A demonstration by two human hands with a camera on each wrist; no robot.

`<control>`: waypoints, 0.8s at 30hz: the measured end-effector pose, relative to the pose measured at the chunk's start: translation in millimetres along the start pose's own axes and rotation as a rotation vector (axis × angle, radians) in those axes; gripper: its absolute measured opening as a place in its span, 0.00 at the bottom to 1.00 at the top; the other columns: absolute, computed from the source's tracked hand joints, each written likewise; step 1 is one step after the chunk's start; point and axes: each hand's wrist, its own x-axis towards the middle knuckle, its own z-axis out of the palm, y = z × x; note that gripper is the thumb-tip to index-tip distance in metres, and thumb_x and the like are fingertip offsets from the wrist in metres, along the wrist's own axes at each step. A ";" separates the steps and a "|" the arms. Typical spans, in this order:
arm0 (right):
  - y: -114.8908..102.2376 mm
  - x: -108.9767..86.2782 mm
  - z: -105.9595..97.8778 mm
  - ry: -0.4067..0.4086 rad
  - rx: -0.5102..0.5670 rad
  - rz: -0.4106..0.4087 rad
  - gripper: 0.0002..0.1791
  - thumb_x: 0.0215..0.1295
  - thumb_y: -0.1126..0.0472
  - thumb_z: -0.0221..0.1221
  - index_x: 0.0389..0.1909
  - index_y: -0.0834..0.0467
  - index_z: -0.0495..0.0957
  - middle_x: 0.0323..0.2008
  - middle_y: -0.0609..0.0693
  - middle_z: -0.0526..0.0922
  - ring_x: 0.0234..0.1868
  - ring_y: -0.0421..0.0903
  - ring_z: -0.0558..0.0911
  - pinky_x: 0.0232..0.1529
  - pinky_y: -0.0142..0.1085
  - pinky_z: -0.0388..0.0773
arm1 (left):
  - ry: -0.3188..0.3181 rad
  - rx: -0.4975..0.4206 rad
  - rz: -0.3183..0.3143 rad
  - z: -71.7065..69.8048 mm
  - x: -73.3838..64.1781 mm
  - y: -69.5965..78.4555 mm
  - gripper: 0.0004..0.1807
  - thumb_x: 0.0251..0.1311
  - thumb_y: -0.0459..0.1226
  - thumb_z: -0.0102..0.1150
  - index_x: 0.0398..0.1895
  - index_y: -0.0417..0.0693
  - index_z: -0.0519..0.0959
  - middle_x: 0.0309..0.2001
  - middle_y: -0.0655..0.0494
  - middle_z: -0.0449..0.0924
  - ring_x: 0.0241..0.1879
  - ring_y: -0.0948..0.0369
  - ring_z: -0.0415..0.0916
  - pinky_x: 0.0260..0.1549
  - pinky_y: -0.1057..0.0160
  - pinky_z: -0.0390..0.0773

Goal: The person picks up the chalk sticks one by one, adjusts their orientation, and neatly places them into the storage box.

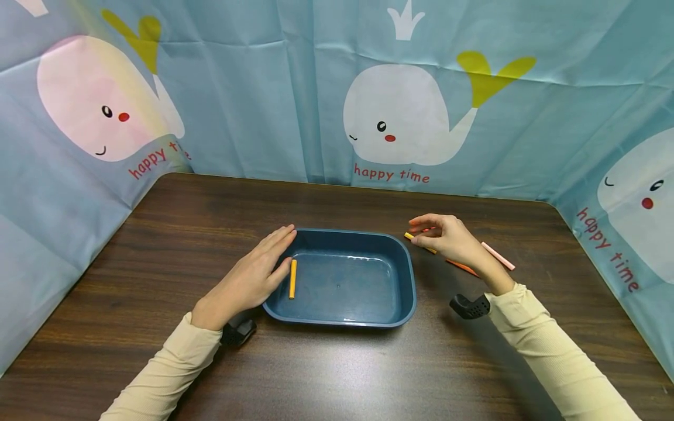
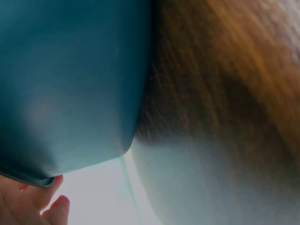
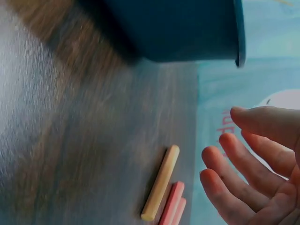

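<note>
A dark blue rectangular tray (image 1: 342, 323) sits on the table. Inside it, near its left end, lies a yellow chalk-like stick (image 1: 292, 279). My left hand (image 1: 253, 272) rests at the tray's left rim, fingers extended and thumb over the inside; fingertips (image 2: 57, 206) show beside the rim in the left wrist view. Right of the tray, my right hand (image 1: 447, 237) hovers with loosely bent fingers and nothing between them. Below it lie another yellow stick (image 3: 160, 183), an orange stick (image 1: 463, 268) and a pink stick (image 1: 498, 256). A red one (image 1: 429, 229) is mostly hidden by the hand.
The brown wood-grain table (image 1: 337, 374) extends around the tray. A light blue curtain (image 1: 253, 105) with printed whales hangs along the back and both sides. Both wrists wear dark bands (image 1: 470, 306).
</note>
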 end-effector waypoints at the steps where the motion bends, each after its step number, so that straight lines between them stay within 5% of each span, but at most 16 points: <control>1: 1.2 0.8 0.2 0.006 -0.018 0.000 0.23 0.66 0.62 0.63 0.61 0.65 0.75 0.55 0.63 0.82 0.53 0.59 0.85 0.46 0.34 0.83 | 0.000 -0.001 -0.001 0.0 -0.2 -0.1 0.31 0.73 0.37 0.49 0.76 0.38 0.56 0.78 0.46 0.53 0.78 0.47 0.49 0.73 0.42 0.57; 6: 5.8 3.9 1.2 0.021 -0.089 0.013 0.22 0.65 0.65 0.63 0.59 0.67 0.76 0.54 0.64 0.83 0.51 0.60 0.85 0.50 0.47 0.84 | 0.001 -0.001 -0.001 0.2 -0.5 -0.2 0.31 0.74 0.37 0.48 0.77 0.39 0.56 0.79 0.46 0.52 0.78 0.47 0.49 0.73 0.42 0.58; 24: 23.1 18.2 14.4 0.053 -0.306 -0.024 0.18 0.60 0.66 0.65 0.50 0.70 0.81 0.47 0.65 0.86 0.45 0.60 0.86 0.49 0.53 0.81 | 0.001 -0.001 -0.003 1.1 -0.9 -1.4 0.31 0.74 0.37 0.48 0.77 0.40 0.56 0.79 0.48 0.51 0.78 0.47 0.48 0.72 0.42 0.58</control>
